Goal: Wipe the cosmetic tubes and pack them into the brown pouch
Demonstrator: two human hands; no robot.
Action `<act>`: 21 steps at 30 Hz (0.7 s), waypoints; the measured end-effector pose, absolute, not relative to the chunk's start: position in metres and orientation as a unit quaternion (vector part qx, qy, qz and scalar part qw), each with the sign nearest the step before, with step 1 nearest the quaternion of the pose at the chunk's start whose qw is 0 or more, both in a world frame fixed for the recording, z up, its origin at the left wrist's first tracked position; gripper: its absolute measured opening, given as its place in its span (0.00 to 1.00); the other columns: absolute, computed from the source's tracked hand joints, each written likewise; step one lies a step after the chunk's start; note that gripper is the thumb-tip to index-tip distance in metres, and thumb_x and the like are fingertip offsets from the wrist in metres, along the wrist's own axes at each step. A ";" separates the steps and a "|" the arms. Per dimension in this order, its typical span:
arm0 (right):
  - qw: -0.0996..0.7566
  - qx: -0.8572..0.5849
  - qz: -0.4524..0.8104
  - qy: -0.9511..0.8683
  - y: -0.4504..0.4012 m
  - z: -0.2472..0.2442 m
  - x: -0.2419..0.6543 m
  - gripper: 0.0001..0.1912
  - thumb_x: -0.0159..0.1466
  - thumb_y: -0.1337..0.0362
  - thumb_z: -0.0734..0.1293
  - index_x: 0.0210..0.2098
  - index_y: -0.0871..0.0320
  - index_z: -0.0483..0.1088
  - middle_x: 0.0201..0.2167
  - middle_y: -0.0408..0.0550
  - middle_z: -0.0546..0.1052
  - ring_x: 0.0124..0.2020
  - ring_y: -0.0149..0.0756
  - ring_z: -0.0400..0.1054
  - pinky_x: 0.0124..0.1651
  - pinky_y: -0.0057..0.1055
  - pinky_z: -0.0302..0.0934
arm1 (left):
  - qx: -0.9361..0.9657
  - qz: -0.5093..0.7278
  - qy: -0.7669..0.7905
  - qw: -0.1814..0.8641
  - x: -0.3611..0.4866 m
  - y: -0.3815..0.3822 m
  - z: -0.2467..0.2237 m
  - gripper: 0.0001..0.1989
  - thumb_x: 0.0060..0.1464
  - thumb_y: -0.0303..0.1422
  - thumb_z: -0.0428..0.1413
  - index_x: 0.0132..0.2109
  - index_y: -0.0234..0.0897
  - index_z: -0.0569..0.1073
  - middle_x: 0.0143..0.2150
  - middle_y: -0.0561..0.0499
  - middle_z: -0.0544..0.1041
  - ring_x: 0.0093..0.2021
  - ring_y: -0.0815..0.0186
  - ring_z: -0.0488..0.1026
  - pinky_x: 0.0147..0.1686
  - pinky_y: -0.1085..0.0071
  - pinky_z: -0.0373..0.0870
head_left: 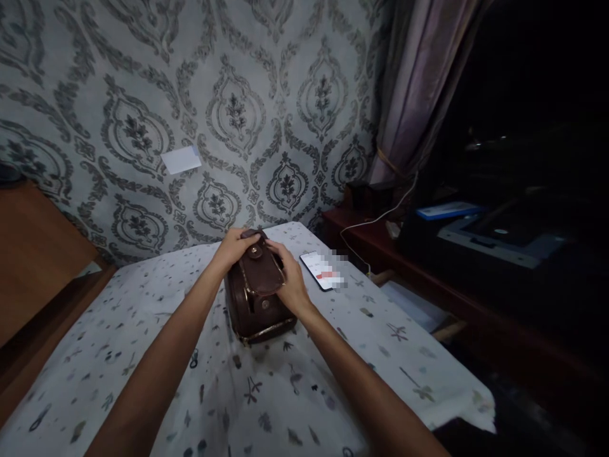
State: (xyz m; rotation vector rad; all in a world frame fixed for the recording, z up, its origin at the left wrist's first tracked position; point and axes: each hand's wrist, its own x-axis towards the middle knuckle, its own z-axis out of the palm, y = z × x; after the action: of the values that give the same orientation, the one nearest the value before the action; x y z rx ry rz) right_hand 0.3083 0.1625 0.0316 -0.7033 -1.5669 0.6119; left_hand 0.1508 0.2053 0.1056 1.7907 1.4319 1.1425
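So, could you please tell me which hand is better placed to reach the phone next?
Probably the right hand: it touches the brown bag on the side nearer the phone, while the left hand is farther away, at the bag's upper left.

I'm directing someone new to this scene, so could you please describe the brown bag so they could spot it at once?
Below the patterned wall, find the white printed cloth. On it sits a brown bag, with the left hand and right hand on it. Unlike the flat phone to its right, it is bulky, with metallic zips.
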 end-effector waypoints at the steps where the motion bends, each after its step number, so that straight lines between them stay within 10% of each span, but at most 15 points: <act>1: 0.621 -0.298 0.276 -0.670 0.162 0.029 0.310 0.27 0.60 0.66 0.67 0.59 0.54 0.67 0.57 0.53 0.76 0.58 0.45 0.70 0.62 0.44 0.63 | 0.667 0.439 0.528 0.290 0.150 0.201 0.104 0.18 0.44 0.48 0.59 0.27 0.36 0.73 0.23 0.55 0.71 0.25 0.68 0.66 0.27 0.72 0.62; 21: 0.561 -0.446 0.192 -0.671 0.161 0.031 0.296 0.21 0.56 0.63 0.70 0.50 0.57 0.76 0.53 0.58 0.75 0.54 0.54 0.69 0.58 0.50 0.65 | 0.666 0.461 0.499 0.308 0.150 0.201 0.098 0.15 0.49 0.38 0.58 0.40 0.33 0.80 0.40 0.46 0.83 0.43 0.59 0.77 0.48 0.66 0.71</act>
State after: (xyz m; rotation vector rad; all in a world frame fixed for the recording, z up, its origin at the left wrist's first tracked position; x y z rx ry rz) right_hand 0.2959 0.1612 0.0311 -1.0503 -1.5802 0.4517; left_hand 0.1495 0.2013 0.0978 1.7615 1.3200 1.2189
